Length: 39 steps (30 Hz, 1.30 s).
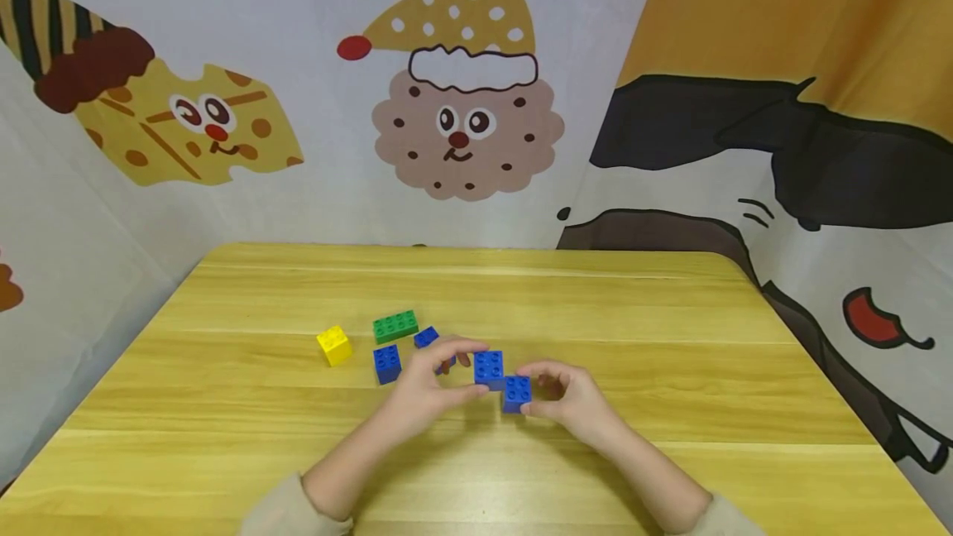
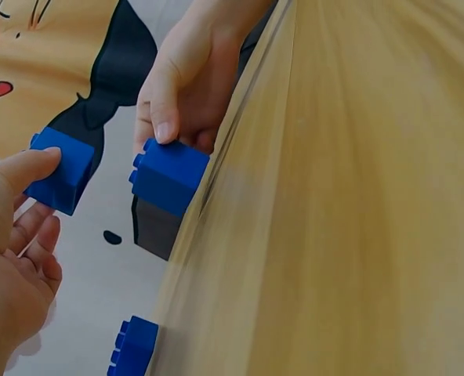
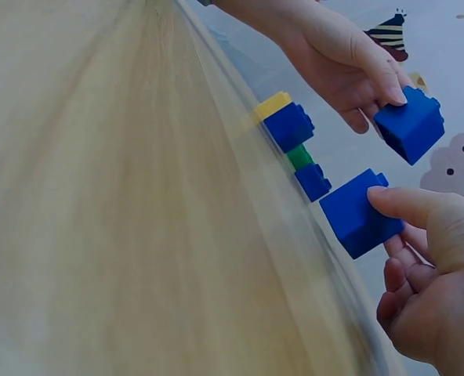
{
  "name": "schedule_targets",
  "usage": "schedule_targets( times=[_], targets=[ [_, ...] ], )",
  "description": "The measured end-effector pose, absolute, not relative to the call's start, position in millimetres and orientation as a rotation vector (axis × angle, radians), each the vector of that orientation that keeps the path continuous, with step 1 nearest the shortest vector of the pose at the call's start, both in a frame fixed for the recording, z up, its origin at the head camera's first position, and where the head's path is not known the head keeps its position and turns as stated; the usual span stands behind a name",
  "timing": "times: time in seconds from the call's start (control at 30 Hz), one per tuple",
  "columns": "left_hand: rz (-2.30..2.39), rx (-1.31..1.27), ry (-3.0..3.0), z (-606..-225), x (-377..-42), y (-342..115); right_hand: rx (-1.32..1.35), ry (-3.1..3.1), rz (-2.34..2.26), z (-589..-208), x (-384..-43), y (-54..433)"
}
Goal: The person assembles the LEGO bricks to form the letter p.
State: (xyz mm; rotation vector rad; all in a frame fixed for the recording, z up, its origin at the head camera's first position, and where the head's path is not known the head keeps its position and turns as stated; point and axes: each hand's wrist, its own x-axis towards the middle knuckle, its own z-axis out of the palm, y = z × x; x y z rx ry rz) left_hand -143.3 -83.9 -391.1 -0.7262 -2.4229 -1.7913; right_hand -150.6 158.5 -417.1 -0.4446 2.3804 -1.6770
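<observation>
Yellow block [image 1: 334, 346] nearest the table's [image 1: 670, 313] L edge; then the L hand [image 1: 428, 380], thumb + fingers pinching a blue block [image 1: 488, 370] approx. midway betw. the side edges. Just R of that, the 2nd block [image 1: 517, 394], pinched by the R hand's [image 1: 582, 405] thumb + fingertips. Both tops sq., studs up, so no long axis; corners v. close, small gap per wrist views, L one looking higher. Neither hand's clearly nearer.

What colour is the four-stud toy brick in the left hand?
Blue. The four-stud toy brick pinched in the left hand shows best in the head view.
</observation>
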Motion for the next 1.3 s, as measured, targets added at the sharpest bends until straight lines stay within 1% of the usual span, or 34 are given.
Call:
schedule_targets(
  times=[0.3, 0.53, 1.3],
  targets=[
    [-1.768, -0.775, -2.41, -396.2, -146.6, -73.6, -0.446, 2.345, -1.661, -422.7, -151.5, 161.0],
    [-1.813, -0.766, -2.437, -397.7, -147.3, -67.9, -0.444, 2.356, -1.651, -425.6, -152.3, 160.9],
    [-1.848, -0.807, -2.439, -408.2, -154.9, -55.3, -0.534, 2.38, -1.628, -428.7, -152.4, 164.0]
  ],
)
